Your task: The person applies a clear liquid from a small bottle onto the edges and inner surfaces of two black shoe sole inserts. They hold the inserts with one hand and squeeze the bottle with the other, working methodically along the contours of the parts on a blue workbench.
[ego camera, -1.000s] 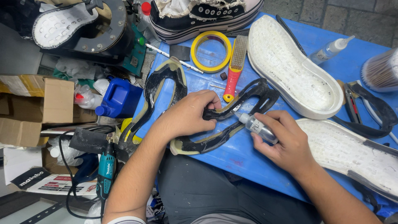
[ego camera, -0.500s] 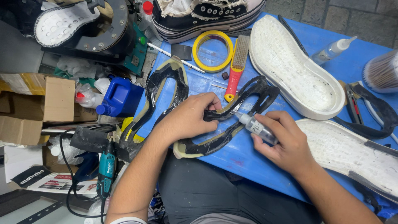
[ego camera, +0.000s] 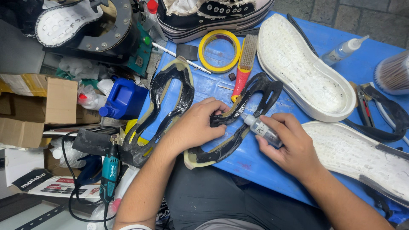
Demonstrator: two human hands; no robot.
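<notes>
Far left there's a teal rotary tool (ego camera: 109,174) hanging off the table edge and a blue jug (ego camera: 124,97) tucked behind it, and next to them a black rubber sole rim (ego camera: 164,113) lies looped on the blue table (ego camera: 336,47). Now your left hand (ego camera: 197,125): fingers curled down, palm pressing on the second black sole rim (ego camera: 238,123), pinning its middle flat to the table right in front of you. That rim is glossy black with a yellowish edge at its near end, its far end forking open toward the red-handled brush (ego camera: 243,68) and the yellow tape ring (ego camera: 219,50). Moving right, your right hand (ego camera: 286,142) is closed around a small glue bottle (ego camera: 260,129), nozzle tipped down and touching the rim's inner edge. Beyond it, a white outsole (ego camera: 300,68) lies tread up, and another white outsole (ego camera: 362,155) sits just by your right wrist.
</notes>
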